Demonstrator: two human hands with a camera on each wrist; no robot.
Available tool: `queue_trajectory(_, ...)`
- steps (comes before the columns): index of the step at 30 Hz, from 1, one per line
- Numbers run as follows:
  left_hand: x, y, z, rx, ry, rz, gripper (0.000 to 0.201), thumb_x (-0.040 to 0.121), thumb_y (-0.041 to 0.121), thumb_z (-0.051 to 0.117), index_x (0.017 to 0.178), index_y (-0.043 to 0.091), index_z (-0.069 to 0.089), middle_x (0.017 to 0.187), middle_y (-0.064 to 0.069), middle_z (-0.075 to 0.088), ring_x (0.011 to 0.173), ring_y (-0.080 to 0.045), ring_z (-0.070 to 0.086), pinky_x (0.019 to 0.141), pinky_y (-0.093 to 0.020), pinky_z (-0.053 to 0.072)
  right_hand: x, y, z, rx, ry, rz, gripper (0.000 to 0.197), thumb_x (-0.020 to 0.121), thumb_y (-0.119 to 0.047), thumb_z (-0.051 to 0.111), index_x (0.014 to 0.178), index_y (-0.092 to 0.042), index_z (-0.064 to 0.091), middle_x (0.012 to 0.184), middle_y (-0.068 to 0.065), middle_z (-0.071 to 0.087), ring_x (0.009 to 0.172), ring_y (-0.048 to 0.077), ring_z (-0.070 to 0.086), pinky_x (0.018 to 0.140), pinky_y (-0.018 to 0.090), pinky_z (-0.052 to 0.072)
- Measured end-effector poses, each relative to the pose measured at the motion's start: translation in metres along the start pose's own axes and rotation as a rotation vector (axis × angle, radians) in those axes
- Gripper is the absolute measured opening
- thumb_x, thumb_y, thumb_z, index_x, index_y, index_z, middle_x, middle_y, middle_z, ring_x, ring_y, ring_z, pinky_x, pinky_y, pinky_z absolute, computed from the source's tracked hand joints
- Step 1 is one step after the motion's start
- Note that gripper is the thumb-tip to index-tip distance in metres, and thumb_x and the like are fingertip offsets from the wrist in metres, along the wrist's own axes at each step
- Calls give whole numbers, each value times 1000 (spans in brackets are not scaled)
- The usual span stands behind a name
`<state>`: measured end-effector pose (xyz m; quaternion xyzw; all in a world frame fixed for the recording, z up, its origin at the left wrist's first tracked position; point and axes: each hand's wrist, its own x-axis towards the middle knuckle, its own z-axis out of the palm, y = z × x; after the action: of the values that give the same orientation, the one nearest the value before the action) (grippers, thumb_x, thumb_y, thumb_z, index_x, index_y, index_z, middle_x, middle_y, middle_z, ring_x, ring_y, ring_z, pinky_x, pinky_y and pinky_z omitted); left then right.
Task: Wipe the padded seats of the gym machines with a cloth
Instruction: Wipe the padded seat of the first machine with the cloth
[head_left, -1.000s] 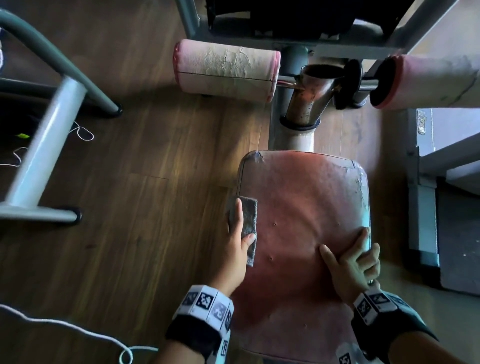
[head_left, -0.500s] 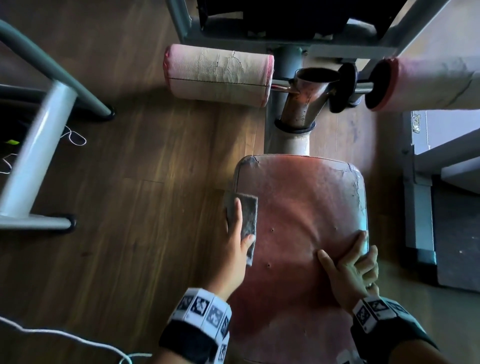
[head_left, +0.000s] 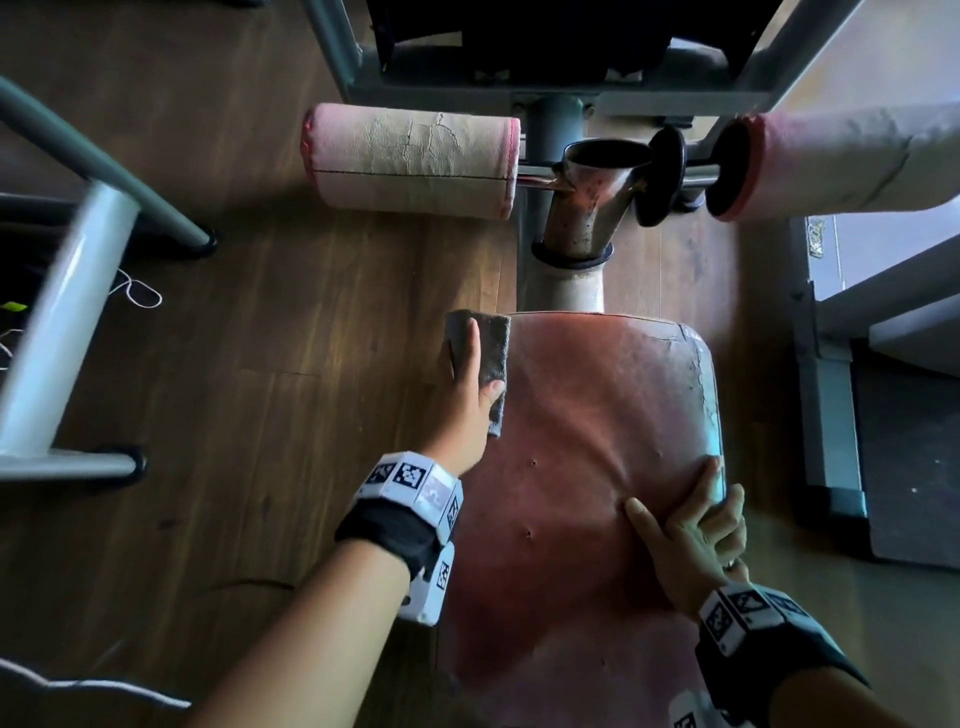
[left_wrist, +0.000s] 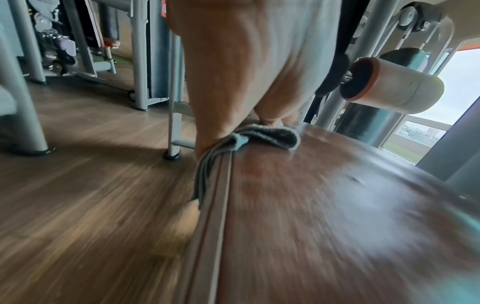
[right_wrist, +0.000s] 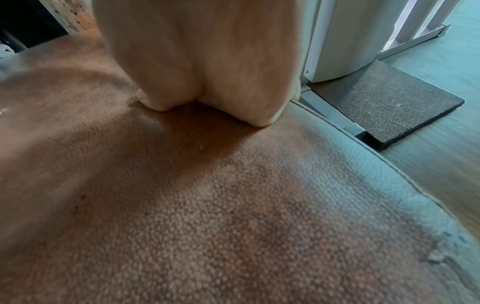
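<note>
Two grips share it: the left grip (head_left: 462, 400) pinches the cloth (head_left: 491, 353) over the left edge of the seat (head_left: 597, 415), wanting firm, even pressure round the corner, while the right grip (head_left: 685, 525) lies spread and empty, bracing

Wood-plank floor (head_left: 260, 364), grey machine frames (head_left: 57, 322)
</note>
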<state>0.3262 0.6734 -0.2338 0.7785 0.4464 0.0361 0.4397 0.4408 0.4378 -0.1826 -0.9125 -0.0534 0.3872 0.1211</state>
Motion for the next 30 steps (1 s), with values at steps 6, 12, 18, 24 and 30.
queue_trajectory(6, -118, -2, 10, 205, 86, 54, 77, 97, 41, 45, 151, 42, -10, 162, -5, -3, 149, -21, 2, 122, -45, 3, -3, -1, -3, -11, -10, -17, 100, 84, -67, 48, 145, -39, -27, 156, 6, -26, 146, 29, -13, 116, 55, 5)
queue_trajectory(12, -155, -10, 15, 480, 62, 8, 78, 90, 57, 25, 153, 30, -11, 161, -15, 4, 148, -31, 9, 118, -53, 17, -3, 0, -1, -29, -12, -14, 101, 83, -70, 46, 144, -38, -28, 155, 7, -27, 146, 30, -12, 116, 55, 5)
queue_trajectory(18, -68, -2, 10, 293, 69, 27, 91, 93, 37, 53, 148, 44, -19, 158, -19, 8, 146, -34, 13, 117, -54, 17, -2, 1, 0, -18, -5, -19, 101, 83, -69, 47, 144, -38, -28, 155, 8, -27, 146, 30, -13, 115, 55, 4)
queue_trajectory(24, -6, -6, -1, 134, -12, 51, 82, 97, 41, 47, 141, 54, -20, 162, -14, 0, 147, -33, 12, 117, -52, 20, -2, 2, 0, -19, -2, -24, 101, 83, -69, 47, 145, -39, -27, 156, 9, -25, 146, 31, -12, 116, 55, 3)
queue_trajectory(30, -65, 1, 11, 216, 77, 60, 80, 96, 40, 48, 149, 44, -12, 161, -13, -4, 148, -31, 4, 119, -52, 11, 0, 3, 3, -13, 36, -31, 101, 83, -69, 48, 146, -38, -24, 157, 8, -22, 146, 31, -9, 116, 54, 3)
